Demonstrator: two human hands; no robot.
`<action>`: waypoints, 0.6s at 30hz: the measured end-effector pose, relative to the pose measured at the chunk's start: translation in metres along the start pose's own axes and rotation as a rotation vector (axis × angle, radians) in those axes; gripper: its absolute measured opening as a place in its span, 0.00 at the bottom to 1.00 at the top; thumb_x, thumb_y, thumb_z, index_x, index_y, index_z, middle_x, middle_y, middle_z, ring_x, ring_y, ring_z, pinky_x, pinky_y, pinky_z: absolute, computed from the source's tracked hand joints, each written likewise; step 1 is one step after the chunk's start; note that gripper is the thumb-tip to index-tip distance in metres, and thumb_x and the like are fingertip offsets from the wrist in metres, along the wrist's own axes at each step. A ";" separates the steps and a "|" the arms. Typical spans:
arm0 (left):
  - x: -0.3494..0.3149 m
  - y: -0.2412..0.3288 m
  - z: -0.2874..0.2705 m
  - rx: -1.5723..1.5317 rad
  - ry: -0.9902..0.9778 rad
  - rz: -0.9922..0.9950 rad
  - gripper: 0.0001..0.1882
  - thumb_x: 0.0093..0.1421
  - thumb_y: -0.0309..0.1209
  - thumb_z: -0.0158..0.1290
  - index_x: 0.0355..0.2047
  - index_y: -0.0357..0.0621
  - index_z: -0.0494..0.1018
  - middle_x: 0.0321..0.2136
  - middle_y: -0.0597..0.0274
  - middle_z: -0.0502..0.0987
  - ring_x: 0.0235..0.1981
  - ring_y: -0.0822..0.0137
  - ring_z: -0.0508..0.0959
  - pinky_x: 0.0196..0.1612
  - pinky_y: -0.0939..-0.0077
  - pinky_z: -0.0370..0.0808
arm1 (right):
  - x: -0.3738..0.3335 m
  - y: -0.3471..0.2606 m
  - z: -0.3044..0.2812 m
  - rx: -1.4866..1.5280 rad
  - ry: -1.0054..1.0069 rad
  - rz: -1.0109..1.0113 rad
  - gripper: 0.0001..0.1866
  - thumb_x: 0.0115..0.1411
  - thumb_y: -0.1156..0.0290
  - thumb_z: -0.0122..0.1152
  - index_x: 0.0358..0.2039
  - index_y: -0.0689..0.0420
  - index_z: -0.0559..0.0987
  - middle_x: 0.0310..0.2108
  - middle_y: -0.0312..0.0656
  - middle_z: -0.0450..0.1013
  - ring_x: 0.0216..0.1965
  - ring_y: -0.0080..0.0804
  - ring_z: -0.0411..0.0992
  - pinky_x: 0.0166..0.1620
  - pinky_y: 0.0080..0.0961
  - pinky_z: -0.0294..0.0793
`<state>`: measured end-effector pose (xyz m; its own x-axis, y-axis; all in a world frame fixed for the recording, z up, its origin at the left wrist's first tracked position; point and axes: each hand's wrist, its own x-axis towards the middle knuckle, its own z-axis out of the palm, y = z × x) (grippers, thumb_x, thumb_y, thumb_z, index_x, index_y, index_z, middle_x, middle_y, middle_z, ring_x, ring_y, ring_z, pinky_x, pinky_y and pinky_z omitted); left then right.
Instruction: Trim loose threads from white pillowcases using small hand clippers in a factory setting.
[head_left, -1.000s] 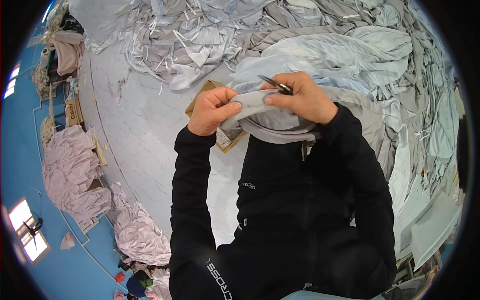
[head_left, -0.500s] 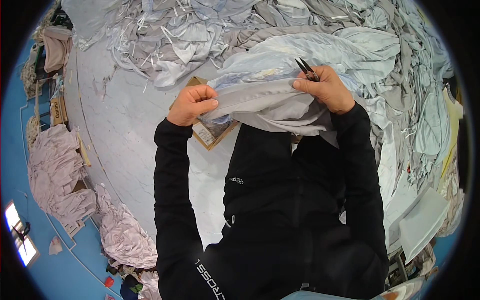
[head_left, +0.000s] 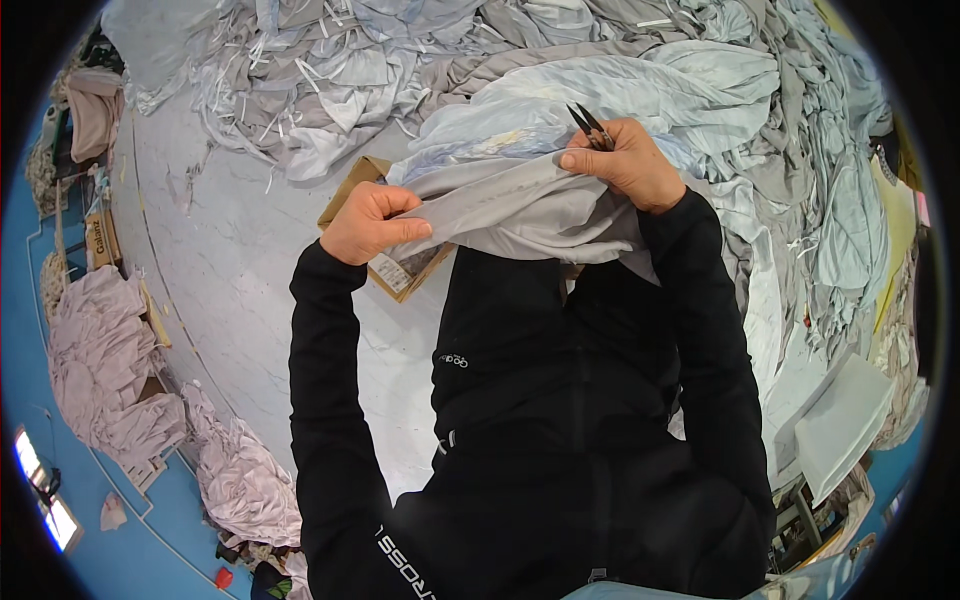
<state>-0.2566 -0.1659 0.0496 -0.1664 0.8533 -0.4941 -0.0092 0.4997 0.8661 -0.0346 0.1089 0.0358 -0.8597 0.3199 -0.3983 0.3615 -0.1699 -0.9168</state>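
A grey piece of fabric [head_left: 500, 205] is stretched between my two hands above my lap, its hemmed edge running from one to the other. My left hand [head_left: 370, 222] pinches it between thumb and fingers. With thumb and forefinger my right hand [head_left: 632, 165] grips the far end of the edge. That same hand also keeps a pair of thread snips [head_left: 590, 128] in its palm, dark blades pointing up and left. Beyond the hands, pale blue fabric [head_left: 480, 145] continues into the heap. An open cardboard box [head_left: 345, 188] stands under the cloth by my left hand, partly covered.
A big heap of grey and pale blue fabric [head_left: 700, 75] with white strips spreads across the far side and right of the marbled table [head_left: 230, 230]. Pinkish fabric piles [head_left: 105, 365] lie at the left. A pale folded sheet [head_left: 845, 425] is at the right edge.
The whole view has shifted slightly, so hands and cloth appear further left. The left hand has turned a little and more of the box shows. Both hands keep their grip.
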 end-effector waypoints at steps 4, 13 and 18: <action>0.003 0.004 0.004 0.003 -0.004 -0.009 0.07 0.56 0.28 0.63 0.27 0.37 0.77 0.22 0.75 0.71 0.24 0.83 0.66 0.27 0.84 0.62 | 0.002 0.008 -0.001 -0.023 0.025 -0.099 0.11 0.52 0.65 0.75 0.26 0.54 0.79 0.17 0.22 0.64 0.18 0.10 0.57 0.22 0.14 0.52; 0.008 -0.013 0.007 0.064 -0.032 0.166 0.11 0.60 0.29 0.59 0.25 0.40 0.71 0.23 0.76 0.67 0.26 0.82 0.62 0.29 0.82 0.61 | -0.020 -0.001 -0.032 -0.001 0.083 -0.048 0.10 0.55 0.66 0.70 0.26 0.55 0.78 0.18 0.22 0.66 0.16 0.09 0.55 0.18 0.12 0.51; 0.011 -0.020 0.013 -0.088 0.009 0.082 0.09 0.62 0.30 0.57 0.28 0.40 0.71 0.26 0.76 0.67 0.28 0.82 0.64 0.32 0.83 0.63 | -0.030 0.005 -0.047 -0.024 0.185 -0.023 0.10 0.56 0.64 0.71 0.26 0.54 0.78 0.18 0.21 0.65 0.15 0.08 0.53 0.17 0.12 0.48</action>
<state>-0.2457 -0.1650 0.0261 -0.1786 0.8893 -0.4209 -0.0817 0.4129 0.9071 0.0102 0.1427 0.0419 -0.7874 0.4902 -0.3737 0.3530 -0.1385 -0.9253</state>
